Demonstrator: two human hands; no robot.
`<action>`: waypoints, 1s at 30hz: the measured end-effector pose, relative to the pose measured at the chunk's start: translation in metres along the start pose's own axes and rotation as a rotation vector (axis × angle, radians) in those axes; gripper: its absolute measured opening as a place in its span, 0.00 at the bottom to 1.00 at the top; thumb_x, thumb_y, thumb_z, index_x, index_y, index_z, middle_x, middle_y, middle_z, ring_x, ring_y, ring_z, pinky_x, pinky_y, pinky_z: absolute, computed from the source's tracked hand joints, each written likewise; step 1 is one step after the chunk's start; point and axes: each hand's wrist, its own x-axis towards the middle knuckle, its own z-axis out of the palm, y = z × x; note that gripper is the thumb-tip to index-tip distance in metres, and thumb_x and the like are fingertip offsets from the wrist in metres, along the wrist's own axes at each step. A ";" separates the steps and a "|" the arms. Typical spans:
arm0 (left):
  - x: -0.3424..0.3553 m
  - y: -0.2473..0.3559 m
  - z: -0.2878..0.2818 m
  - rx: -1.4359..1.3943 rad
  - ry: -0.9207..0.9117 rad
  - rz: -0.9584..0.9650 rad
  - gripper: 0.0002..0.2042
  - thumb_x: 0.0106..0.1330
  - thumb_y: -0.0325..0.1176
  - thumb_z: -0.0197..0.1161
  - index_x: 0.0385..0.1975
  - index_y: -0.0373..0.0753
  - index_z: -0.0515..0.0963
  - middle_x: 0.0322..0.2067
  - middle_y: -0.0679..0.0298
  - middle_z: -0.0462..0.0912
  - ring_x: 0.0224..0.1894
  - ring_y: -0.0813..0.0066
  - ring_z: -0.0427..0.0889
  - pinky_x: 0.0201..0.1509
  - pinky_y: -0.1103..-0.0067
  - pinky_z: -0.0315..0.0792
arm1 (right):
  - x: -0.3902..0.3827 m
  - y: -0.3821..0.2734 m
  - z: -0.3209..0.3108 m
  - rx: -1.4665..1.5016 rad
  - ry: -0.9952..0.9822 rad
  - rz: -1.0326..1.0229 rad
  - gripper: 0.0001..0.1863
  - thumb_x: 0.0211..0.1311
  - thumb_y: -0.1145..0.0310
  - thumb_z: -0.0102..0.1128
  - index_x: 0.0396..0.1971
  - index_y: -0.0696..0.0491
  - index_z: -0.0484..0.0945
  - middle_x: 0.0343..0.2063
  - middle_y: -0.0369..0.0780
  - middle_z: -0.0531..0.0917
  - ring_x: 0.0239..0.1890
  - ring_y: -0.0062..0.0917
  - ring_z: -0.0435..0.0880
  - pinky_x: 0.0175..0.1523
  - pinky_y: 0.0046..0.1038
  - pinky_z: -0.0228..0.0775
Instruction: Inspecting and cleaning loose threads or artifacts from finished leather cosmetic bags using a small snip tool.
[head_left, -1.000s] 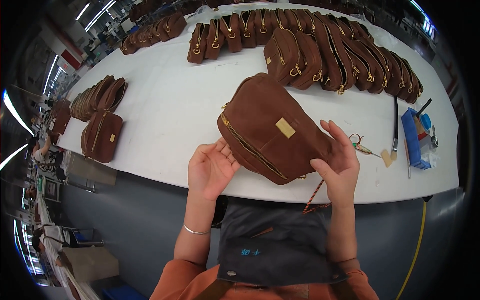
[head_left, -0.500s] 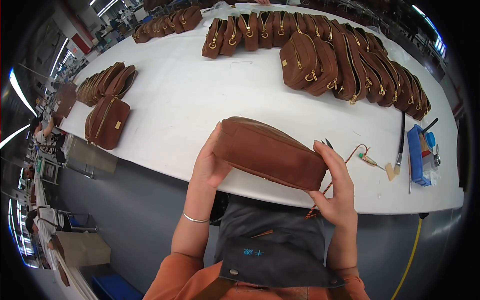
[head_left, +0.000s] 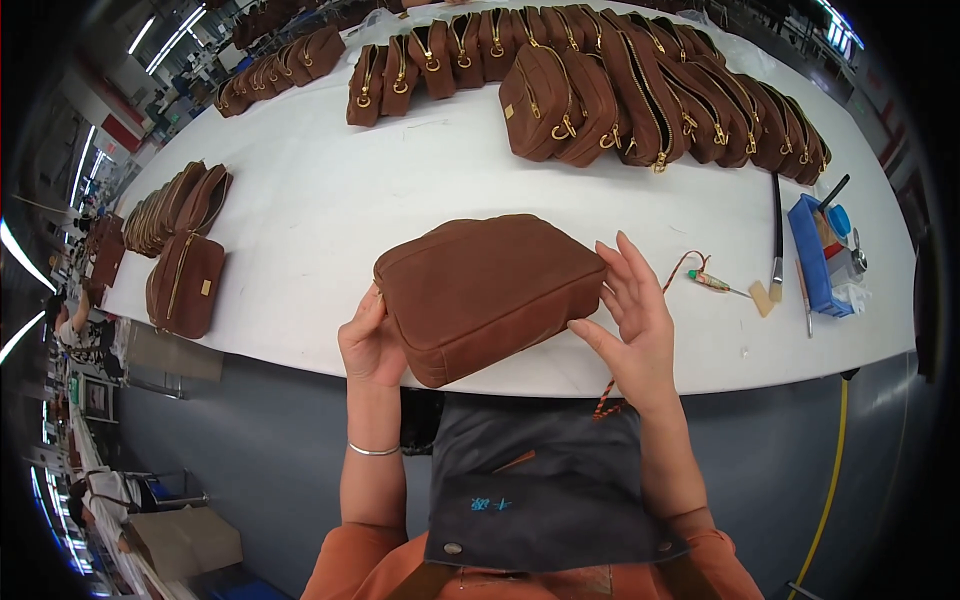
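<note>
Currently, from my far-off station, I see the brown bag [head_left: 490, 285] over the white table [head_left: 300, 240], long axis rising from lower left to upper right, plain broad face up. The left hand [head_left: 375, 338] pinches its left end; the right hand [head_left: 636, 325] is spread around the other. The blue tray [head_left: 824, 288] holds a clear jar [head_left: 851, 262].

Brown bag [head_left: 490, 295] found turned over: tagged, zipped front was presented 1.0 s ago, narrow side 0.5 s ago; plain broad panel now presented upward. Left hand [head_left: 373, 340]: open palm was held below zipped edge 1.0 s ago; left end now gripped. Right hand [head_left: 637, 330]: thumb was laid over bag 1.0 s ago, now spread from fingers at right end.
</note>
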 end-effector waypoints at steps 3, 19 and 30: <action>-0.002 0.000 0.006 0.057 0.019 0.009 0.21 0.66 0.32 0.60 0.57 0.30 0.68 0.53 0.57 0.77 0.56 0.67 0.76 0.63 0.70 0.67 | 0.000 0.002 0.000 0.083 -0.007 0.029 0.46 0.53 0.81 0.68 0.70 0.56 0.53 0.66 0.49 0.63 0.69 0.34 0.63 0.72 0.36 0.55; 0.008 -0.035 0.101 0.795 0.274 0.303 0.11 0.65 0.32 0.67 0.41 0.35 0.74 0.31 0.71 0.77 0.31 0.89 0.70 0.34 0.88 0.66 | -0.010 0.001 -0.003 0.064 0.040 0.043 0.28 0.73 0.66 0.50 0.68 0.59 0.58 0.66 0.49 0.65 0.68 0.36 0.64 0.67 0.38 0.62; 0.000 -0.043 0.116 0.770 0.108 0.159 0.19 0.61 0.22 0.67 0.51 0.32 0.70 0.46 0.60 0.80 0.47 0.78 0.79 0.53 0.80 0.74 | -0.011 -0.009 0.015 0.201 0.005 -0.007 0.31 0.71 0.72 0.52 0.68 0.65 0.53 0.65 0.47 0.65 0.69 0.31 0.63 0.69 0.31 0.58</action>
